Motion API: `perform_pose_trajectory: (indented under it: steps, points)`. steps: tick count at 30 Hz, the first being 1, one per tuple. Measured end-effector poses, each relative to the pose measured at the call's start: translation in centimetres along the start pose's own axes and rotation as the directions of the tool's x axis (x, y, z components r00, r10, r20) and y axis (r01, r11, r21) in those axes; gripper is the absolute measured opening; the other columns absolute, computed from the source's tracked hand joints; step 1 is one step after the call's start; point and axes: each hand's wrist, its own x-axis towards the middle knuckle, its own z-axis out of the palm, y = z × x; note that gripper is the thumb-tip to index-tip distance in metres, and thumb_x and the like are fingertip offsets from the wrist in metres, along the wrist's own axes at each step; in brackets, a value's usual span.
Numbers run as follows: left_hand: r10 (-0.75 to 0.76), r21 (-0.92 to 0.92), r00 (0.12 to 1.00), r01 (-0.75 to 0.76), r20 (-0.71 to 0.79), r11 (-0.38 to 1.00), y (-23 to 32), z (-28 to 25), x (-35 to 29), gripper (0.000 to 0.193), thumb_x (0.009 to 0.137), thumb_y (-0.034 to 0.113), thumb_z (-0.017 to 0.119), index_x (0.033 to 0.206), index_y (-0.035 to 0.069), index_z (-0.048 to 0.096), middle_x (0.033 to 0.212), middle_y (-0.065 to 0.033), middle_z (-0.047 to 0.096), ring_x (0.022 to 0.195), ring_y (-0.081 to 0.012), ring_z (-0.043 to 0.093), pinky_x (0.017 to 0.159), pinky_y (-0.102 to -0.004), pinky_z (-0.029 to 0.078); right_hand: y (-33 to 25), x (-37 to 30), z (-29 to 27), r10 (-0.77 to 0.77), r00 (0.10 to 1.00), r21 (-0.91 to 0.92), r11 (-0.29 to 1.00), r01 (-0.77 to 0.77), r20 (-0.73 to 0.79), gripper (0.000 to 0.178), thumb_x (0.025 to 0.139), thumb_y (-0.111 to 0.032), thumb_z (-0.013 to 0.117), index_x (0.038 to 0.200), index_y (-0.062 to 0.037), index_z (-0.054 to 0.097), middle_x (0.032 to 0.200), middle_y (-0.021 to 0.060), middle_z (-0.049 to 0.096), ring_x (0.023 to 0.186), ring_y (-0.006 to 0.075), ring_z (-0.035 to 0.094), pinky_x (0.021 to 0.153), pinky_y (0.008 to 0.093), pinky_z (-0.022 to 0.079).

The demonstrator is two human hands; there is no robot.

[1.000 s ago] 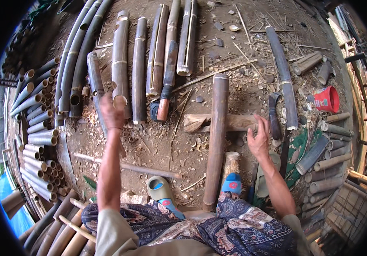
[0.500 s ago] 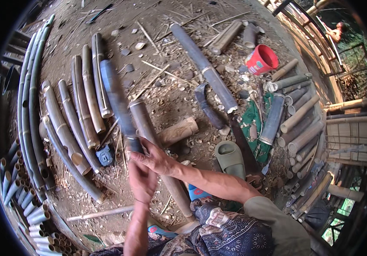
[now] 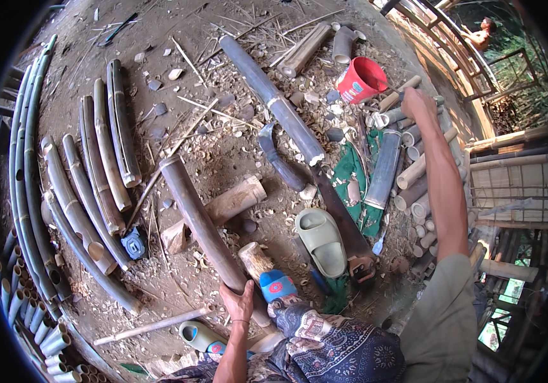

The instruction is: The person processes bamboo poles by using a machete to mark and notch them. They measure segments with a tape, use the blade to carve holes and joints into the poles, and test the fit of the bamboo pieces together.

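My left hand [image 3: 238, 305] is closed on the near end of a thick brown bamboo pole [image 3: 191, 207]. That pole slants away from me and rests across a pale, stripped bamboo log [image 3: 236, 201]. Far to the right, my outstretched right hand [image 3: 418, 103] is closed beside a red bucket [image 3: 361, 81]. A thin dark thing seems to stick out of its fingers toward the bucket, too small to name. Close to my sock-covered foot [image 3: 278, 285] lies a short wooden stub [image 3: 256, 258]. A blue-handled tool [image 3: 319, 279] lies partly hidden beside a green slide sandal [image 3: 322, 241].
Several bamboo poles [image 3: 73, 201] lie at the left, and cut tubes [image 3: 414, 185] are stacked at the right. A saw-like dark blade [image 3: 341, 214], a curved dark piece [image 3: 279, 158] and a blue tape measure [image 3: 135, 243] lie among wood chips. Another person [image 3: 480, 36] is outside.
The large knife both hands held up is no longer in them. My left hand has dropped onto the bamboo pole, while my right has swung far right to the bucket. The view has shifted.
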Motion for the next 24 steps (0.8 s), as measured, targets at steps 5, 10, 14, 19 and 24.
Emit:
perform_pose_trajectory:
  steps: [5,10,14,19,24]
  points:
    - [-0.014,-0.239,0.998,0.027,0.057,0.971,1.9,-1.2,0.3,0.065,0.07,0.034,0.083,0.111,-0.008,0.057,0.106,-0.0252,0.059,0.099,-0.0374,0.058,0.088,-0.0453,0.047,0.3,4.8,5.4,-0.119,0.993,0.0,0.993,0.119,0.017,0.033,0.085,-0.026,0.062,0.112,-0.0078,0.063,0.113,0.0217,0.065,0.108,0.0365,0.062,0.087,0.0501,0.05]
    - [0.06,-0.072,0.997,-0.063,-0.049,0.995,1.8,1.0,0.4,0.072,0.07,0.039,0.083,0.118,-0.006,0.055,0.108,-0.0245,0.058,0.099,-0.0376,0.058,0.087,-0.0449,0.047,7.1,1.3,6.8,0.026,0.998,0.458,0.889,0.005,-0.063,0.037,0.092,-0.027,0.055,0.114,0.0032,0.055,0.085,0.0183,0.065,0.071,0.0253,0.065,0.062,0.04,0.051]
    - [0.06,-0.061,0.991,-0.067,-0.118,0.996,0.8,-0.2,0.3,0.084,0.069,0.05,0.081,0.123,-0.007,0.053,0.114,-0.0259,0.059,0.107,-0.0378,0.057,0.093,-0.0442,0.045,-2.8,-13.9,3.0,-0.033,0.999,0.941,0.338,-0.023,0.036,0.029,0.093,-0.024,0.061,0.111,-0.0024,0.055,0.078,0.0013,0.058,0.061,0.0071,0.052,0.054,0.0233,0.045]
    - [-0.059,-0.121,0.986,0.041,-0.153,0.992,2.8,0.4,1.3,0.088,0.067,0.05,0.082,0.124,-0.01,0.051,0.114,-0.0262,0.056,0.107,-0.0367,0.056,0.094,-0.0433,0.045,-13.2,-24.7,2.9,-0.551,0.83,0.96,0.176,0.217,-0.087,0.021,0.092,-0.02,0.063,0.101,-0.0018,0.06,0.081,0.003,0.061,0.065,0.0101,0.055,0.056,0.0285,0.046]
    - [-0.122,-0.23,0.972,0.075,-0.199,0.97,2.4,1.6,1.4,0.092,0.064,0.051,0.085,0.12,-0.013,0.049,0.112,-0.0245,0.055,0.103,-0.0306,0.056,0.091,-0.0391,0.046,-20.3,-28.0,5.7,-0.794,0.561,0.701,0.261,0.663,-0.235,0.017,0.089,-0.024,0.065,0.094,-0.008,0.067,0.08,0.0075,0.062,0.067,0.023,0.063,0.059,0.0364,0.052]
